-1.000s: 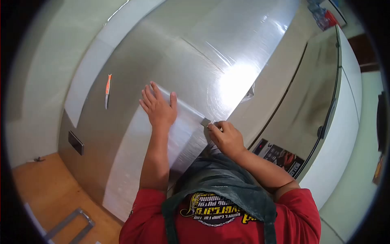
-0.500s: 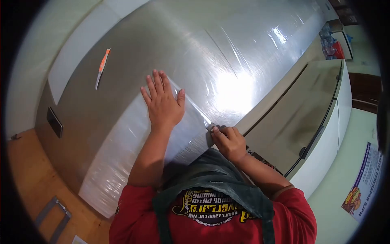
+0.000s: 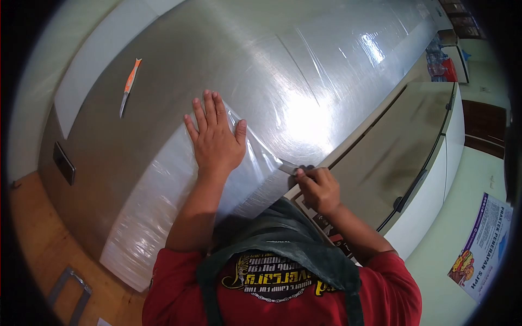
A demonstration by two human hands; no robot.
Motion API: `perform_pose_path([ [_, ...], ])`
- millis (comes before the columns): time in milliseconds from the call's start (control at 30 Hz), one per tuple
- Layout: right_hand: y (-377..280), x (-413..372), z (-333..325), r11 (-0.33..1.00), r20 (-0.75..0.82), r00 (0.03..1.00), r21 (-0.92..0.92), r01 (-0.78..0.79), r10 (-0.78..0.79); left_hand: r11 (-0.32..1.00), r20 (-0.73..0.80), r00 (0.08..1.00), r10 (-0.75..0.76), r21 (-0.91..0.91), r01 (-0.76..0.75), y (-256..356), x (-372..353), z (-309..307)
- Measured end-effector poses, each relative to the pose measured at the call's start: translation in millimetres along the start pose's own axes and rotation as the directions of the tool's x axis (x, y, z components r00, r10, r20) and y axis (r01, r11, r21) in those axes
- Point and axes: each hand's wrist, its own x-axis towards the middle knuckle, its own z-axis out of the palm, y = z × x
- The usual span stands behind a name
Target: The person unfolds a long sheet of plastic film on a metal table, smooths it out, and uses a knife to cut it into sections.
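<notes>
My left hand (image 3: 218, 142) lies flat with its fingers spread, pressing on a clear plastic sheet (image 3: 155, 201) on the metal tabletop (image 3: 163, 117). At the near right edge of the tabletop, my right hand (image 3: 319, 190) is closed in a pinch on the corner of the sheet. The plastic is drawn taut in a slanting line between the two hands, with creases beside my left hand. Beyond the left hand lies a knife (image 3: 129, 87) with an orange and white handle, touched by neither hand.
A dark phone-like object (image 3: 64, 163) rests at the tabletop's left edge. A chest-like cabinet (image 3: 391, 146) with a sliding lid stands close on the right, with plastic bottles (image 3: 436, 58) beyond it. Wooden surface (image 3: 43, 228) and grey metal frame (image 3: 70, 290) are at lower left.
My right hand has moved a little to the right, pulling the plastic corner outward. The left hand stays flat in about the same place. The whole view has shifted slightly.
</notes>
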Motion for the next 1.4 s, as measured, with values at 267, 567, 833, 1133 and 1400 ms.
perform_pose_path([
  [267,2,18,4,1.000,0.042,0.999,-0.004,-0.009,0.009,1.000,0.001,1.000,-0.006,-0.022,0.006,0,0,0],
  [567,10,34,18,0.999,-0.023,1.000,0.042,0.010,-0.009,0.999,0.007,1.000,-0.010,-0.041,0.011,0,1,-1],
  [833,-3,44,28,0.998,-0.054,0.998,0.053,-0.032,0.035,0.999,0.019,1.000,-0.014,-0.052,0.015,-1,2,-2],
  [1133,-2,55,36,0.999,-0.095,0.995,0.033,-0.031,0.034,0.997,0.015,1.000,-0.011,-0.075,0.012,-1,2,-2],
  [1400,-2,57,34,0.997,-0.108,0.993,-0.053,-0.059,0.053,0.996,0.019,1.000,-0.020,-0.086,0.021,-2,2,-3],
])
